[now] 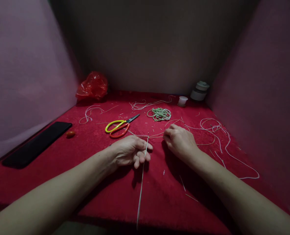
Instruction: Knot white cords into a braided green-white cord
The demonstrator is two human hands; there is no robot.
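Observation:
My left hand (132,151) is turned palm inward above the red cloth, its fingers loosely curled and apart. A thin pale cord (141,182) crosses over these fingers and runs tautly down toward the near edge. Just above the left fingertips, this cord meets other strands. One thin strand (156,135) stretches from there to my right hand (179,138), whose fingers are pinched together on it; the fingertips are partly hidden. Beyond the left hand lie scissors (119,128) with one yellow and one red handle, blades partly apart.
A green braided cord bundle (159,114) lies behind the hands. Loose white cords (229,140) spread at right. A white spool (182,101) and lidded jar (200,90) stand at the back right, a red plastic bag (93,86) back left. A black flat object (38,143) lies left.

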